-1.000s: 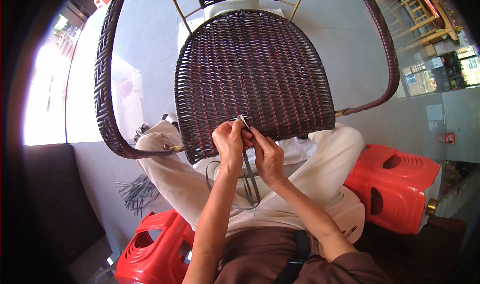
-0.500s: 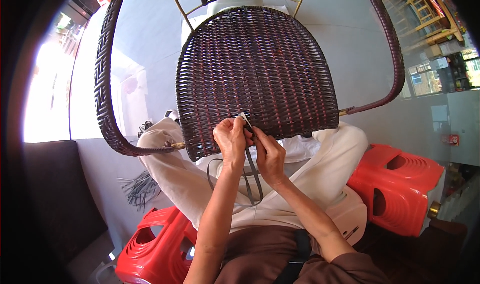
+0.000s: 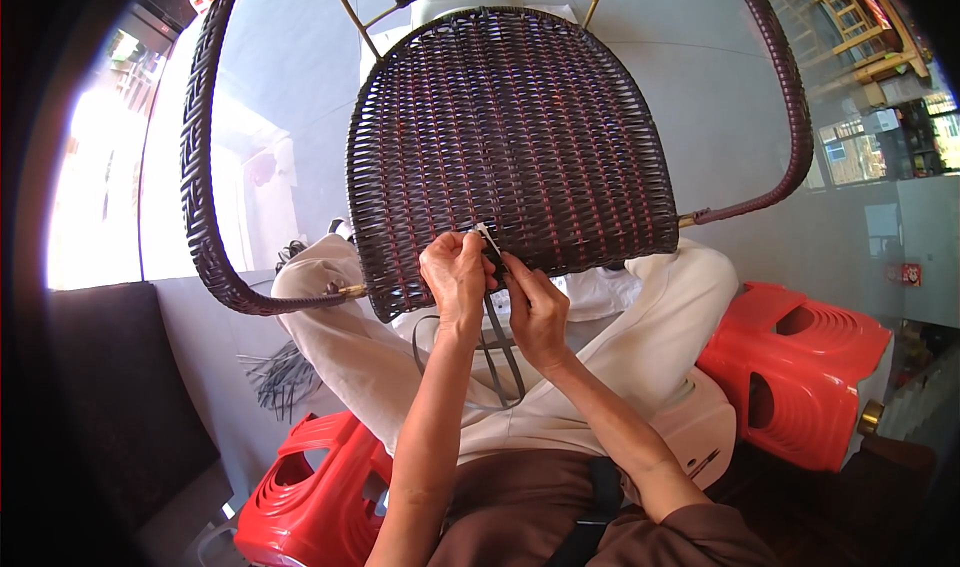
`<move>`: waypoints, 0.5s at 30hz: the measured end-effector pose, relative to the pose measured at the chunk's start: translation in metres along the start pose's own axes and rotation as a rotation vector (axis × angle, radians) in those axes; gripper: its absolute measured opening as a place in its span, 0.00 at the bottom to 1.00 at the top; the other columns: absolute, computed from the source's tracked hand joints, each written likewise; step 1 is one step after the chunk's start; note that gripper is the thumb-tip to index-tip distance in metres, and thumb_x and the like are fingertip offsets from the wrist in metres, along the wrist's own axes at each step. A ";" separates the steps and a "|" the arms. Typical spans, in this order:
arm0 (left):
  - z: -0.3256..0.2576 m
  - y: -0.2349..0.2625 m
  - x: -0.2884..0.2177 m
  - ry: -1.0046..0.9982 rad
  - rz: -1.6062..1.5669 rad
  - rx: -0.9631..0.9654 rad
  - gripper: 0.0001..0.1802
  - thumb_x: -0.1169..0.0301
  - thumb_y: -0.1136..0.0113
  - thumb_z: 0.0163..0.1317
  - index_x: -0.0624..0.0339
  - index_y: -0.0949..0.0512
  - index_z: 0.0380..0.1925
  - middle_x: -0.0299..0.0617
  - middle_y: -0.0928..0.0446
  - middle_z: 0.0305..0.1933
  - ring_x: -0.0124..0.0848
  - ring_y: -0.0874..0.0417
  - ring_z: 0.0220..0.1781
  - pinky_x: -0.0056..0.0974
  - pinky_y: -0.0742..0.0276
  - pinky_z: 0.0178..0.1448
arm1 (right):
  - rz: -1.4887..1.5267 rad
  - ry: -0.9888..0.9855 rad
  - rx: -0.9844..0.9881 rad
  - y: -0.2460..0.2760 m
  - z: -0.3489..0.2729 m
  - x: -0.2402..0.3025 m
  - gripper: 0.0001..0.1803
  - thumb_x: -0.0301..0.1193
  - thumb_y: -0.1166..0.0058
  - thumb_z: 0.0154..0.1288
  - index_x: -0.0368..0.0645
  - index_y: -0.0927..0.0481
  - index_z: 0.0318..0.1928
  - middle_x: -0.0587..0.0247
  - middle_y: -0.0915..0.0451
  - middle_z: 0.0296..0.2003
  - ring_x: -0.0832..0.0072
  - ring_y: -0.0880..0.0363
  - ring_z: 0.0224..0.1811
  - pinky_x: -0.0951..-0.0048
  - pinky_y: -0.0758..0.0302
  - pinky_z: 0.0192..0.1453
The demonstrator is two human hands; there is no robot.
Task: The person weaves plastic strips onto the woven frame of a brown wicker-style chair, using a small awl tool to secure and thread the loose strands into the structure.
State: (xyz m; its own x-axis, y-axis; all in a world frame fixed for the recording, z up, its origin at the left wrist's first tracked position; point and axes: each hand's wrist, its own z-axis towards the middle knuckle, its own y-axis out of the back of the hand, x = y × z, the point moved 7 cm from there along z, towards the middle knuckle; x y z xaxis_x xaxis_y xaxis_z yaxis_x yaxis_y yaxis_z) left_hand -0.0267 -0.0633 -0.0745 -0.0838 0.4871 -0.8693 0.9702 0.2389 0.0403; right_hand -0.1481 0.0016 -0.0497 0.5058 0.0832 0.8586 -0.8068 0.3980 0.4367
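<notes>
Woven chair seat: propped on your lap, near edge at your hands. Your left hand and right hand both pinch dark weaving strands there. Red stools flank you.

Your chair seat is woven from dark brown plastic strips with a slight gloss and a ribbed feel. The loose strips look smooth and flat. Your stools are glossy red moulded plastic; your trousers are matt cream cloth.
</notes>
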 end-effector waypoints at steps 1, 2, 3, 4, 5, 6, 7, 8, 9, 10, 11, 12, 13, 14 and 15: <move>0.000 0.000 -0.001 -0.008 -0.002 -0.003 0.10 0.74 0.49 0.53 0.71 0.25 0.20 0.40 0.28 0.12 0.23 0.32 0.08 0.27 0.36 0.13 | 0.006 0.003 -0.004 0.000 0.000 0.000 0.16 0.20 0.51 0.60 0.43 0.23 0.49 0.56 0.26 0.25 0.63 0.24 0.22 0.67 0.29 0.25; 0.000 0.000 0.000 -0.007 -0.002 -0.002 0.10 0.74 0.49 0.53 0.71 0.25 0.20 0.40 0.28 0.12 0.23 0.32 0.08 0.27 0.36 0.13 | 0.005 0.002 -0.004 0.000 0.000 -0.001 0.16 0.20 0.51 0.60 0.43 0.23 0.49 0.56 0.26 0.25 0.63 0.24 0.22 0.67 0.29 0.25; 0.000 0.000 0.000 -0.010 -0.006 0.002 0.10 0.74 0.49 0.53 0.71 0.25 0.20 0.40 0.28 0.12 0.22 0.32 0.08 0.27 0.36 0.13 | 0.012 0.008 -0.009 0.001 0.000 -0.001 0.16 0.20 0.51 0.60 0.43 0.23 0.49 0.56 0.25 0.25 0.63 0.24 0.22 0.67 0.29 0.25; 0.001 -0.001 0.000 -0.012 -0.011 0.007 0.10 0.73 0.49 0.53 0.71 0.25 0.20 0.40 0.28 0.12 0.22 0.32 0.08 0.27 0.36 0.13 | 0.019 0.013 -0.015 0.001 0.000 0.000 0.15 0.20 0.51 0.60 0.42 0.23 0.48 0.55 0.25 0.25 0.63 0.24 0.23 0.67 0.29 0.26; 0.003 0.000 0.001 -0.012 -0.010 0.006 0.10 0.73 0.49 0.53 0.71 0.25 0.20 0.40 0.28 0.12 0.22 0.32 0.08 0.27 0.36 0.13 | 0.020 0.013 -0.014 0.001 0.000 0.000 0.15 0.20 0.51 0.60 0.42 0.23 0.48 0.55 0.25 0.25 0.63 0.24 0.23 0.67 0.29 0.26; 0.006 0.000 0.002 -0.026 0.006 0.003 0.10 0.73 0.48 0.54 0.71 0.26 0.20 0.40 0.28 0.12 0.22 0.32 0.08 0.27 0.37 0.13 | 0.015 0.012 -0.011 0.000 0.000 0.000 0.15 0.21 0.51 0.60 0.42 0.22 0.48 0.55 0.25 0.25 0.63 0.24 0.23 0.67 0.29 0.26; 0.007 0.001 0.001 -0.040 0.022 0.001 0.11 0.73 0.48 0.55 0.70 0.26 0.20 0.40 0.28 0.12 0.22 0.32 0.08 0.27 0.37 0.12 | 0.010 0.012 -0.008 0.000 0.000 0.000 0.14 0.21 0.50 0.60 0.41 0.22 0.48 0.55 0.25 0.25 0.63 0.24 0.22 0.67 0.29 0.26; 0.007 0.001 0.001 -0.039 0.022 0.002 0.11 0.73 0.48 0.55 0.70 0.26 0.20 0.40 0.28 0.12 0.22 0.32 0.08 0.27 0.37 0.12 | 0.010 0.012 -0.008 0.000 0.000 0.000 0.14 0.21 0.50 0.60 0.41 0.22 0.48 0.55 0.25 0.25 0.63 0.24 0.22 0.67 0.29 0.26; 0.005 0.000 -0.002 -0.057 0.014 0.020 0.12 0.72 0.47 0.56 0.70 0.26 0.19 0.40 0.28 0.12 0.22 0.32 0.08 0.27 0.37 0.12 | 0.014 0.010 -0.012 0.001 0.000 0.000 0.14 0.21 0.50 0.60 0.41 0.22 0.47 0.55 0.25 0.25 0.63 0.24 0.22 0.67 0.29 0.26; 0.004 -0.001 -0.004 -0.075 0.005 0.039 0.13 0.71 0.46 0.57 0.70 0.26 0.19 0.40 0.28 0.12 0.22 0.32 0.08 0.27 0.37 0.13 | 0.019 0.008 -0.015 0.001 0.000 0.000 0.14 0.21 0.50 0.60 0.41 0.22 0.47 0.55 0.25 0.25 0.63 0.24 0.22 0.67 0.29 0.25; 0.003 -0.001 -0.006 -0.075 0.006 0.040 0.13 0.71 0.46 0.57 0.70 0.26 0.19 0.40 0.28 0.12 0.22 0.32 0.08 0.27 0.37 0.13 | 0.019 0.007 -0.017 0.001 0.000 0.000 0.14 0.21 0.50 0.60 0.41 0.22 0.47 0.55 0.25 0.25 0.63 0.24 0.22 0.67 0.29 0.25; 0.002 -0.001 -0.007 -0.072 0.033 0.037 0.14 0.69 0.45 0.58 0.69 0.26 0.19 0.40 0.28 0.12 0.22 0.32 0.08 0.27 0.37 0.13 | 0.015 0.008 -0.020 0.001 0.000 0.000 0.14 0.21 0.50 0.60 0.41 0.22 0.47 0.55 0.25 0.25 0.63 0.24 0.22 0.67 0.29 0.25; 0.001 -0.002 -0.008 -0.069 0.060 0.033 0.15 0.68 0.44 0.59 0.69 0.26 0.19 0.40 0.28 0.11 0.22 0.31 0.09 0.27 0.36 0.13 | 0.010 0.010 -0.023 0.001 0.000 -0.001 0.14 0.21 0.50 0.60 0.41 0.22 0.47 0.55 0.25 0.25 0.63 0.24 0.22 0.67 0.29 0.25; 0.001 -0.001 -0.009 -0.069 0.061 0.034 0.15 0.68 0.44 0.59 0.69 0.26 0.19 0.40 0.28 0.11 0.22 0.31 0.09 0.27 0.36 0.13 | 0.010 0.010 -0.023 0.001 0.000 -0.001 0.14 0.21 0.50 0.60 0.41 0.22 0.47 0.55 0.25 0.25 0.63 0.24 0.22 0.67 0.29 0.25; 0.000 -0.001 -0.010 -0.047 0.066 0.039 0.16 0.67 0.44 0.60 0.69 0.26 0.19 0.40 0.27 0.12 0.22 0.30 0.09 0.26 0.36 0.13 | 0.012 0.019 -0.028 0.001 0.000 0.000 0.14 0.21 0.50 0.60 0.41 0.22 0.47 0.55 0.25 0.25 0.63 0.24 0.22 0.67 0.29 0.25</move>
State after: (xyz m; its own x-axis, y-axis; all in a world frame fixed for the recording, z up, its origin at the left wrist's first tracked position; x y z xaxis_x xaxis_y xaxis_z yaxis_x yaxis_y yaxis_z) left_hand -0.0272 -0.0686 -0.0664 -0.0094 0.4607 -0.8875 0.9815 0.1741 0.0800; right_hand -0.1488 0.0015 -0.0495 0.5024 0.1057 0.8582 -0.8041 0.4219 0.4188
